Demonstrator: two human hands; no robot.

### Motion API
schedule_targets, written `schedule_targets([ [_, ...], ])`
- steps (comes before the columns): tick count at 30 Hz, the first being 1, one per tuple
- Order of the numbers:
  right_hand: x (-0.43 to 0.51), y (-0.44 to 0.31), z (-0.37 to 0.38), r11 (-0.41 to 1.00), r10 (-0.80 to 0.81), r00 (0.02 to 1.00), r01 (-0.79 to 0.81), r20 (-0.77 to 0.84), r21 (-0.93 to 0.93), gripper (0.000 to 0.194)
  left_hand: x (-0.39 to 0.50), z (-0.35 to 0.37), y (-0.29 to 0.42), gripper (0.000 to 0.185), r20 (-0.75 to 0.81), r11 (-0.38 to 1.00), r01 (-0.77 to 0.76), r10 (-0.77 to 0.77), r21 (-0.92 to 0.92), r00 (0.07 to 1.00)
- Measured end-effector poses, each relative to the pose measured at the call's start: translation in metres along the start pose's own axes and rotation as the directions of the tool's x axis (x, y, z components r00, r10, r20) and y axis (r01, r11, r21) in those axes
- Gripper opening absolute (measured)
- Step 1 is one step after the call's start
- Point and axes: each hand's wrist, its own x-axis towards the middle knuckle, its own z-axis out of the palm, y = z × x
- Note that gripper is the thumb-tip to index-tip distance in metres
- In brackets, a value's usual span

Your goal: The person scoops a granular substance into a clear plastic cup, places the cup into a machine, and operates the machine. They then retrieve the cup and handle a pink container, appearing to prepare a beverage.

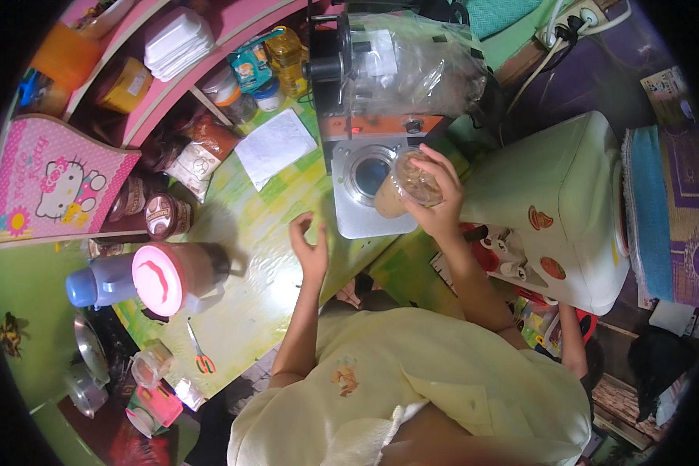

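A clear plastic cup (387,195) of light brown drink, its top towards the camera, is gripped by my right hand (442,198). It is tilted over the metal plate of a cup sealing machine (345,218), beside the round cup opening. My left hand (310,244) hangs over the green and yellow table (256,233), fingers curled apart, holding nothing. A roll of clear film (419,76) sits on the machine's upper part, above an orange panel with a knob and a small red light. A white sheet of paper (276,148) lies left of the machine.
A pink-lidded pitcher (160,279), a blue thermos (93,285) and orange-handled scissors (201,355) are on the table's left. Jars and foam containers (177,43) fill the pink shelves. A large pale container (536,204) stands right. Another person's arm (572,343) shows at lower right.
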Motion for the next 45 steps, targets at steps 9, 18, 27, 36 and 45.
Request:
schedule_targets([
  [9,-0.003,-0.071,0.008,0.934,-0.024,0.994,-0.016,0.107,0.356,0.045,0.004,-0.007,0.143,0.083,0.542,0.932,-0.152,0.318,-0.329,0.778],
  [18,-0.021,-0.142,0.012,0.863,-0.454,0.885,0.408,0.104,0.296,0.049,-0.027,-0.064,0.128,0.08,0.28,0.787,-0.605,0.612,-0.12,0.74],
  [27,-0.058,-0.177,0.06,0.9,-0.4,0.913,0.374,0.079,0.225,0.041,-0.062,-0.103,0.093,0.087,0.321,0.895,-0.388,0.442,-0.22,0.837],
  [36,-0.087,-0.176,0.107,0.961,-0.253,0.728,0.115,0.637,0.25,0.085,-0.065,-0.161,0.048,0.079,0.359,0.974,-0.102,0.171,-0.204,0.918],
  [45,-0.088,-0.185,0.148,0.979,-0.204,0.683,0.141,0.701,0.148,0.071,-0.131,-0.251,-0.089,0.07,-0.451,0.999,-0.043,0.046,0.015,0.891],
])
